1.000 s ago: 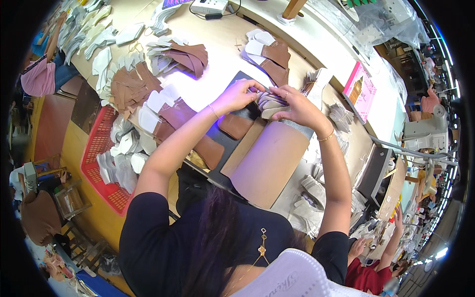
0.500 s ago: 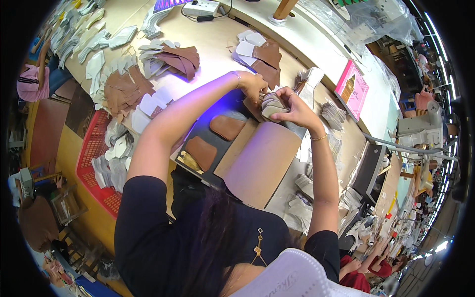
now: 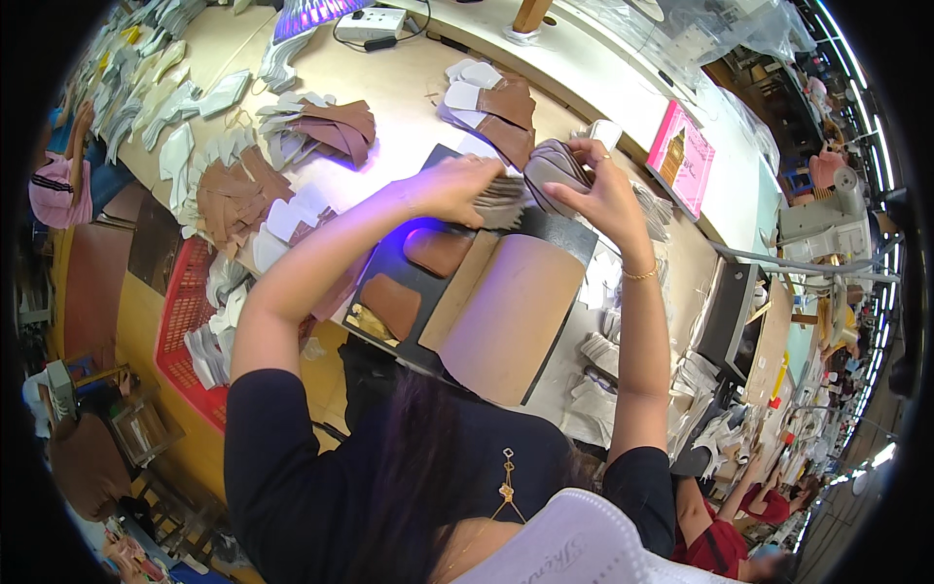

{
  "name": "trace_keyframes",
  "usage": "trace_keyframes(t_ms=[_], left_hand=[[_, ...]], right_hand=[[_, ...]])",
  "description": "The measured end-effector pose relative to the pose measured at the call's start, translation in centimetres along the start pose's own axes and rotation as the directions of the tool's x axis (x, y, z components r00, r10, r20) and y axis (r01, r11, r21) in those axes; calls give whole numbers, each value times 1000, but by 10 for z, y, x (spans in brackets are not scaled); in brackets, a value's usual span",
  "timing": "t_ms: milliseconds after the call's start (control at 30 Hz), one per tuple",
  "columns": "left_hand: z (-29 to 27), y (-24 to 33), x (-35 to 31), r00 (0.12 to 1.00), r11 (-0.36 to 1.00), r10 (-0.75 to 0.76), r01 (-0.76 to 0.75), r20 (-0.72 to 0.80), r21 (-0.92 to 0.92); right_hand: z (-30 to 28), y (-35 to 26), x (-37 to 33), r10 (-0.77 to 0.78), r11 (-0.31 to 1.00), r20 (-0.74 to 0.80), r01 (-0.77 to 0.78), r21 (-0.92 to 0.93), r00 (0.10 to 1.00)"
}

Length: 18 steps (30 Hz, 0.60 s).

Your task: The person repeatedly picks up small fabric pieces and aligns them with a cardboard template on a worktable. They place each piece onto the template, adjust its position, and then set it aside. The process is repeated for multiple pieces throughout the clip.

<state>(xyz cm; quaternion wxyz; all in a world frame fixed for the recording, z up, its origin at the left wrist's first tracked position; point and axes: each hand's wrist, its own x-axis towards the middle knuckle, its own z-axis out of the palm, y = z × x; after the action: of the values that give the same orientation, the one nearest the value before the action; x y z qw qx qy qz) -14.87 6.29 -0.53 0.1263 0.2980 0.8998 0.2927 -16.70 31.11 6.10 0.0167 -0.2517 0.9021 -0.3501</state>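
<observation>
My left hand [image 3: 465, 191] is closed on a thick stack of grey-beige pieces [image 3: 501, 202], its layered edges facing right. Just to the right, my right hand [image 3: 605, 200] grips a second stack of rounded grey pieces with dark edges [image 3: 555, 177], thumb in front and fingers behind. The two stacks are close together above the far end of a black board [image 3: 559, 230]. Two brown leather-like pieces [image 3: 438, 251] lie flat on the board's left side. Beside them rests a large curved tan sheet [image 3: 516, 311].
Brown and white cut pieces lie in piles [image 3: 326, 131] across the table. A red basket [image 3: 185, 321] of pale pieces stands at the left. A pink book [image 3: 684, 156] lies at the right, and a white power strip [image 3: 370, 24] at the back. Other people sit nearby.
My hands have moved apart; the left has shifted left and now clasps a stack of pieces. My right hand has risen slightly with its stack. The view has shifted a little.
</observation>
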Motion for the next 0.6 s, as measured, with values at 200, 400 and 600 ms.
trace_keyframes(t_ms=[200, 400, 600], left_hand=[[8, -12, -41, 949, 928, -189, 256, -252, 269], [24, -18, -45, 938, 911, -192, 280, -289, 302], [23, -18, -49, 933, 905, -156, 266, -324, 331]], right_hand=[[31, -17, 26, -112, 920, 190, 174, -350, 975], [72, 8, 26, -200, 802, 462, 415, -429, 864], [70, 13, 24, -148, 895, 345, 274, -352, 927]])
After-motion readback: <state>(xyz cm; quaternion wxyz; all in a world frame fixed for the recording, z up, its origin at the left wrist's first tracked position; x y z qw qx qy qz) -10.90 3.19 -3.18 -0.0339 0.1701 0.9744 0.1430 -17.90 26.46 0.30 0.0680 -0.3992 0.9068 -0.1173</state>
